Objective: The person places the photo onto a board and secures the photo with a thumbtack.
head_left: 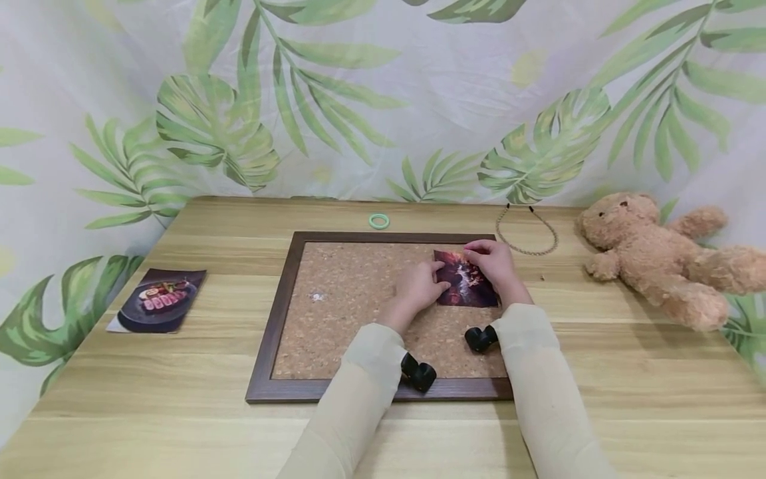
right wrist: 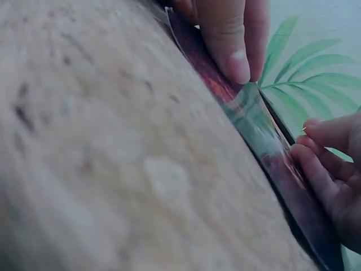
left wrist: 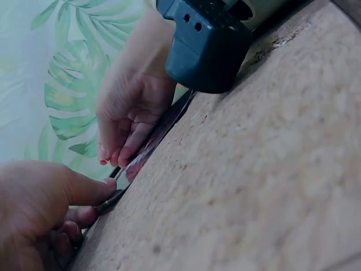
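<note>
A framed corkboard point(head_left: 341, 319) lies on the table, with a dark photo with orange and white patches point(head_left: 463, 286) on its upper right part. My left hand point(head_left: 417, 287) holds the photo's left edge, with thumb and fingertips on it; the thumb point(left wrist: 93, 191) shows in the left wrist view. At the photo's top right edge, my right hand point(head_left: 493, 266) pinches a tiny pin point(right wrist: 304, 129) between thumb and finger. Only the pin's thin metal end is visible. Parts of the photo's right side are hidden by the right hand.
A photo of sliced meat on a dark plate point(head_left: 158, 301) lies at the left. Behind the board are a green ring point(head_left: 378, 221) and a looped cord point(head_left: 553, 233). A teddy bear point(head_left: 652, 256) lies at the right. A leaf-patterned curtain point(head_left: 335, 153) hangs behind.
</note>
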A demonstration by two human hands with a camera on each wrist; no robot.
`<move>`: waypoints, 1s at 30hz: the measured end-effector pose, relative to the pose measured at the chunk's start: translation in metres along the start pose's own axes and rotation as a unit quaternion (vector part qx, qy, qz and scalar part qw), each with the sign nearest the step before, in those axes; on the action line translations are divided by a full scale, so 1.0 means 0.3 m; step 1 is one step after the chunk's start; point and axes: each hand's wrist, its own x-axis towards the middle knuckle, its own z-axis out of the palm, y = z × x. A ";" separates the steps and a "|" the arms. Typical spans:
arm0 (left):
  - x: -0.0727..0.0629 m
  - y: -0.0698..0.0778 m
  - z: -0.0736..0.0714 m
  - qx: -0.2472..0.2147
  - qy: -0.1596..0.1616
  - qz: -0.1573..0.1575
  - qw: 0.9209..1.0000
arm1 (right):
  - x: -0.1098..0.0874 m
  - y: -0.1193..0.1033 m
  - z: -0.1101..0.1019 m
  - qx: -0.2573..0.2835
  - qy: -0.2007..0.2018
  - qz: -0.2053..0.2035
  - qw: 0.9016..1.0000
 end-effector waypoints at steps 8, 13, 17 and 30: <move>-0.012 -0.014 0.007 0.078 -0.003 0.040 0.996 | 0.004 0.001 0.020 -0.053 0.017 -0.008 0.998; -0.011 -0.021 0.012 0.068 -0.030 0.057 0.996 | 0.005 0.001 0.024 -0.069 0.020 -0.013 0.997; -0.011 -0.020 0.011 0.064 -0.033 0.059 0.996 | 0.001 -0.007 0.028 -0.105 0.022 -0.030 0.994; -0.012 -0.020 0.015 0.075 -0.058 0.047 0.994 | -0.005 -0.009 0.041 -0.175 0.020 -0.043 0.983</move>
